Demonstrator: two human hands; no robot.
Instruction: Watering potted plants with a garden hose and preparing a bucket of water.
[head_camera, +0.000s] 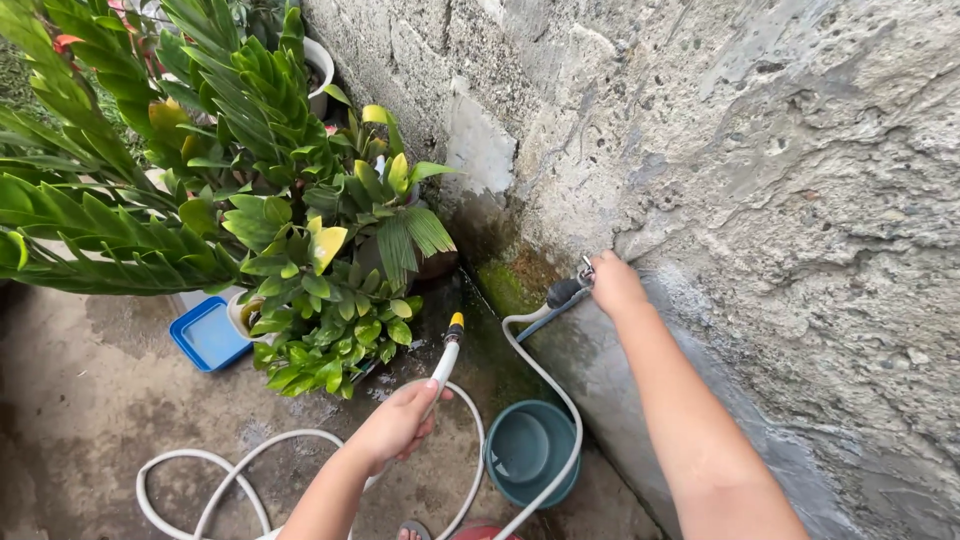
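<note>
Gripping the white hose (520, 345) just behind its nozzle (452, 335), your left hand (400, 420) is closed around it, with the yellow-tipped nozzle pointing up and away from you toward the plants; your right hand (615, 283) is pinched on the tap (586, 270) at the rough concrete wall (760, 180), fingers closed on its small metal handle.

You have one hose, one nozzle, one tap; the hose runs from a dark connector (563, 291) just beside your right hand, loops down past one teal bucket (530, 450) that sits between your two arms, and coils in several loops on the wet concrete floor (110, 400) below your left hand.

Beyond your left hand stand several potted plants (300, 250), their green and yellowing leaves crowded together; I count at least two white pots (322, 60) among them, the rest hidden by foliage; one blue rectangular tray (208, 335) lies flat to the left of that hand, partly under the leaves.

Green moss (505, 285) marks the wall's foot, between nozzle and tap.
</note>
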